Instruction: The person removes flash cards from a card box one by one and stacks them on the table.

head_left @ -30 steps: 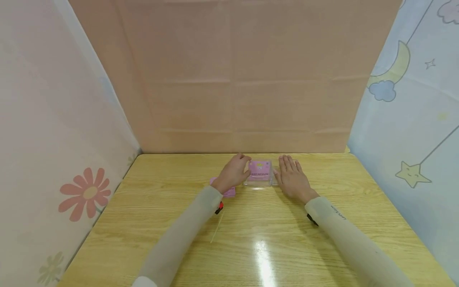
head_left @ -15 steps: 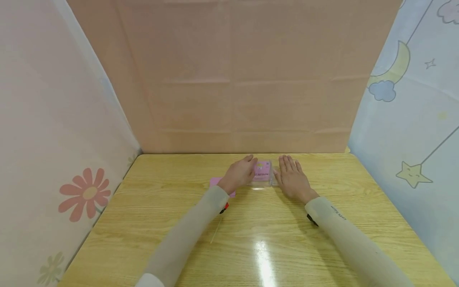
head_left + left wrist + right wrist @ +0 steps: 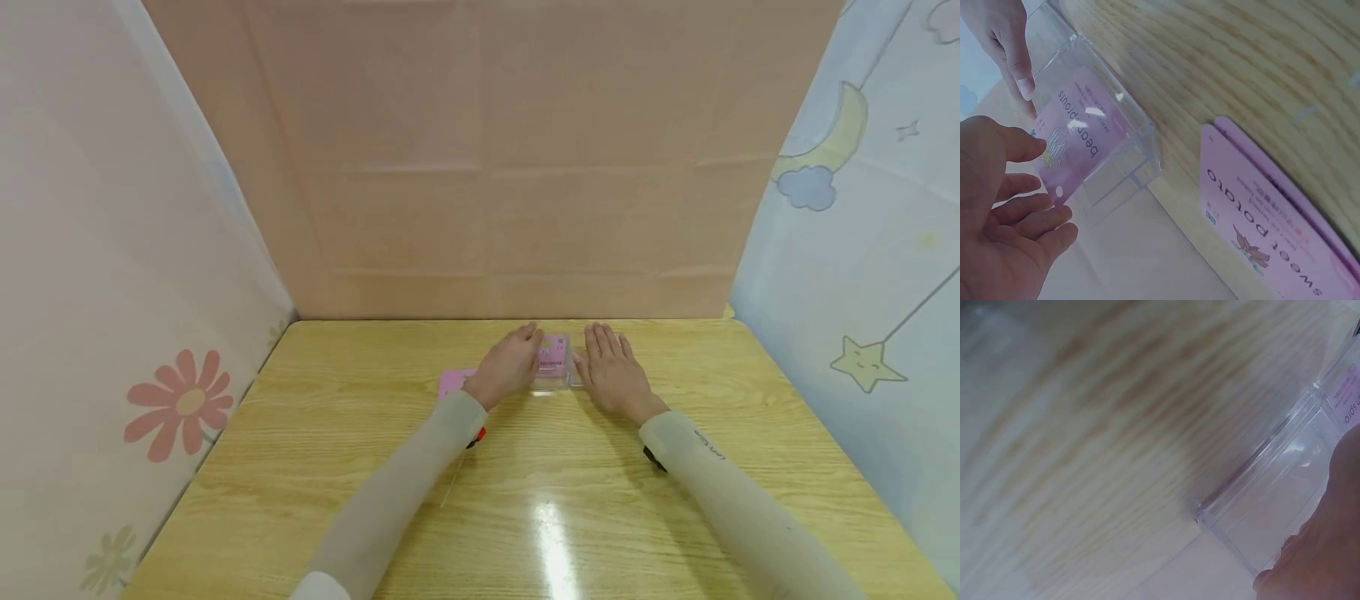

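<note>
A pink card (image 3: 1082, 122) printed "bean sprouts" lies inside a clear plastic box (image 3: 1147, 137) at the back of the table. My left hand (image 3: 510, 364) is over the box's left part. In the left wrist view, its loosely bent fingers and thumb are at the card's end, spread apart; whether they touch the card is unclear. My right hand (image 3: 615, 377) rests flat on the right part of the clear plastic, fingers straight. Beside the left wrist lie pink cards (image 3: 1260, 231), the top one printed "sweet potato", partly hidden by the left arm in the head view.
The wooden table (image 3: 600, 517) extends toward me. A thin pale strip (image 3: 452, 483) shows beside the left forearm. Behind the box rises a tan backdrop (image 3: 480, 225), with patterned cloth on both sides.
My left hand has shifted to the right, over the box, and hides more of the bean sprouts card. More of the loose pink cards' left part shows. My right hand has stayed in place.
</note>
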A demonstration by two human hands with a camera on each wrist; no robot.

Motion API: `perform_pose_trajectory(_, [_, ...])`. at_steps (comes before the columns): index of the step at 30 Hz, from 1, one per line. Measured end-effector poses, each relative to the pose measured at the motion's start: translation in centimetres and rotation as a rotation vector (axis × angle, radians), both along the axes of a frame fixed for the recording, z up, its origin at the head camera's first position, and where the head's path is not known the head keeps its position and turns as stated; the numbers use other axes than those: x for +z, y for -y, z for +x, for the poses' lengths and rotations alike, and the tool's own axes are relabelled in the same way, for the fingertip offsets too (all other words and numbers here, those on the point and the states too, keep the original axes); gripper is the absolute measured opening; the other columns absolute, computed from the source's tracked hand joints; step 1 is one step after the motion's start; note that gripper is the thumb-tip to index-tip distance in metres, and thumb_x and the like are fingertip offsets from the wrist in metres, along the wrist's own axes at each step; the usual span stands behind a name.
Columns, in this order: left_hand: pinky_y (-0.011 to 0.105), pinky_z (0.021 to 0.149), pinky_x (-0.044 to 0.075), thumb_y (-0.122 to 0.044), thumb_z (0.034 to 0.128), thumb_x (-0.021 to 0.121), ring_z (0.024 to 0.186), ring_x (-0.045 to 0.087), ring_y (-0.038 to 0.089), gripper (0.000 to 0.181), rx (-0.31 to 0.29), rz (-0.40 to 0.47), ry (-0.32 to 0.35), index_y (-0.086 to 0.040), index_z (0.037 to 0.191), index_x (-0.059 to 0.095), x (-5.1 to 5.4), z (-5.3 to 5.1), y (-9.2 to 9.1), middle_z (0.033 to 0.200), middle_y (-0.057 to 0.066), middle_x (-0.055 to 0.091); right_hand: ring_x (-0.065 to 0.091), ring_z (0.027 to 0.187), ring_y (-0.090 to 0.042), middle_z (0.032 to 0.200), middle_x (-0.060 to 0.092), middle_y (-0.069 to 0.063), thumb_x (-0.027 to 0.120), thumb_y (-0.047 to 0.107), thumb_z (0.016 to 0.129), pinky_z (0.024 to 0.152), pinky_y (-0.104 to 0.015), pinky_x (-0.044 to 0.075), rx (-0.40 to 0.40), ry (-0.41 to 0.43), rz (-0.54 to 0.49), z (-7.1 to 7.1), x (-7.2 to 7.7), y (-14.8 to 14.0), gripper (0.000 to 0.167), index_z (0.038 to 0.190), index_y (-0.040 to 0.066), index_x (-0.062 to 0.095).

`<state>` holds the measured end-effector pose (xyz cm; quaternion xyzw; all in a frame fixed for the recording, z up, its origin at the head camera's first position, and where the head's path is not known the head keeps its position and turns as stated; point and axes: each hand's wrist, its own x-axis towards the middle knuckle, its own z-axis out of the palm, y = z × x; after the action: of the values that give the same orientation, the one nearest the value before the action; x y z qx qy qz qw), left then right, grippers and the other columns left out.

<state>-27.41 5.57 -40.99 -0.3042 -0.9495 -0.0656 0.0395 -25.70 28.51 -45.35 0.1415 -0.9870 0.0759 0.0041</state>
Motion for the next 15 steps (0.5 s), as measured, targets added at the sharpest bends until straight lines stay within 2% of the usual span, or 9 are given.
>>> perform_pose_trajectory(6, [0.039,0.124,0.043,-0.016,0.1086,0.054,0.148,0.052,0.034,0.046,-0.029,0.012,-0.041,0.0,0.152,0.051,-0.15,-0.19,-0.04,0.16,0.018,0.051,0.002,0.164,-0.046,0.175,0.004,-0.028,0.022,0.041,0.116,0.133,-0.066,0.003,0.013,-0.011,-0.002,-0.11,0.14,0.16,0.072,0.166,-0.006,0.002])
perform_pose_trajectory(15, [0.038,0.124,0.043,-0.019,0.1105,0.052,0.151,0.049,0.032,0.048,-0.004,-0.032,0.003,0.0,0.155,0.048,-0.64,0.28,-0.3,0.161,0.017,0.049,0.004,0.164,-0.047,0.174,0.008,-0.029,0.023,0.041,0.115,0.133,-0.066,0.003,0.012,-0.021,-0.029,-0.07,-0.19,0.05,0.072,0.165,-0.008,0.005])
